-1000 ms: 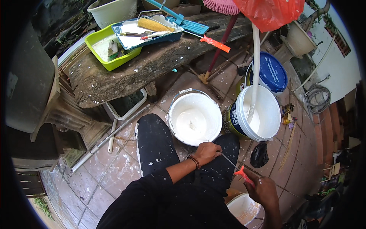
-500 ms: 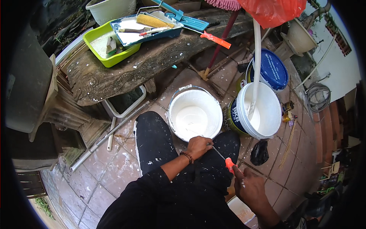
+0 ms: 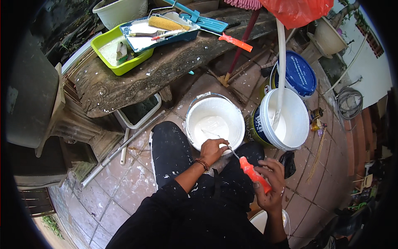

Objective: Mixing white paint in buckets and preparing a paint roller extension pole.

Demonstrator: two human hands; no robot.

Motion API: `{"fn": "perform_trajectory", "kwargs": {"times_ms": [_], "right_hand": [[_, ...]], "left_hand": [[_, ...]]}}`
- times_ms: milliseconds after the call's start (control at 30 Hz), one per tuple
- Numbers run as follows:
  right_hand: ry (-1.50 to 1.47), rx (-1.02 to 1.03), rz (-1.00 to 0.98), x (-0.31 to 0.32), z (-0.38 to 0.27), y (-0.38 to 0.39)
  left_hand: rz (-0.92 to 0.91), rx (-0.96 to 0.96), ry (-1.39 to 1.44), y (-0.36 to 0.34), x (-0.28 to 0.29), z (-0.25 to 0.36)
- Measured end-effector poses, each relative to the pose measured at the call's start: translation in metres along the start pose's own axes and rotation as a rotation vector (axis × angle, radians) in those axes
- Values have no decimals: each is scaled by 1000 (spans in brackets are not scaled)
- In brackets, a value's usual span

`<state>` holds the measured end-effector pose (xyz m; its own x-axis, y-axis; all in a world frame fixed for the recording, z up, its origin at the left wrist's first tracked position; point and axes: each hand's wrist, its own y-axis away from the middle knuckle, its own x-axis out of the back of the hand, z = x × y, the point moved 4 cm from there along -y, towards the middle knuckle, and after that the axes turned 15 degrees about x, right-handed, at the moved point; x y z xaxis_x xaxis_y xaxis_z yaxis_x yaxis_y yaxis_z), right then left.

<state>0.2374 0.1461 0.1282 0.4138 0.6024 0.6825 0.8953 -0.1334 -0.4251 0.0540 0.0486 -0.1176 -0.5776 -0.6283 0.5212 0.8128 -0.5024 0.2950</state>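
A white bucket (image 3: 237, 124) of white paint stands between my knees. My left hand (image 3: 212, 152) is at its near rim, its fingers closed around the thin metal rod of an orange-handled tool (image 3: 251, 172). The rod's far end reaches over the paint; what it ends in I cannot make out. My right hand (image 3: 271, 191) holds the orange handle loosely between thumb and fingers, above my right thigh. White specks of paint mark my hands and dark trousers.
A larger open paint pail (image 3: 304, 120) with a white pole in it stands right, beside a blue-lidded pail (image 3: 300, 76). On the wooden bench (image 3: 97, 91) lie a green tray (image 3: 120, 69), a blue tray (image 3: 182, 36) and a yellow roller (image 3: 168, 23). A red bag (image 3: 296, 12) hangs above.
My right hand has moved up and shifted its grip, so more of the orange handle shows. The rod now reaches visibly over the paint. My left hand remains by the rim.
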Motion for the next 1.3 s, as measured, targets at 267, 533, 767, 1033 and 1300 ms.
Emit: {"fn": "perform_trajectory", "kwargs": {"times_ms": [267, 533, 767, 1033, 1300], "right_hand": [[-786, 275, 251, -31, -12, -18], [-721, 409, 3, -36, -36, -32], [-679, 340, 189, -38, -24, -4], [-675, 372, 253, -63, -4, 14], [-680, 390, 186, -62, -10, 24]], "left_hand": [[7, 34, 49, 34, 5, -6], [-7, 35, 43, 58, 9, -3], [1, 28, -83, 51, 6, 1], [43, 10, -29, 24, 10, 0], [46, 52, -14, 36, 7, -1]]}}
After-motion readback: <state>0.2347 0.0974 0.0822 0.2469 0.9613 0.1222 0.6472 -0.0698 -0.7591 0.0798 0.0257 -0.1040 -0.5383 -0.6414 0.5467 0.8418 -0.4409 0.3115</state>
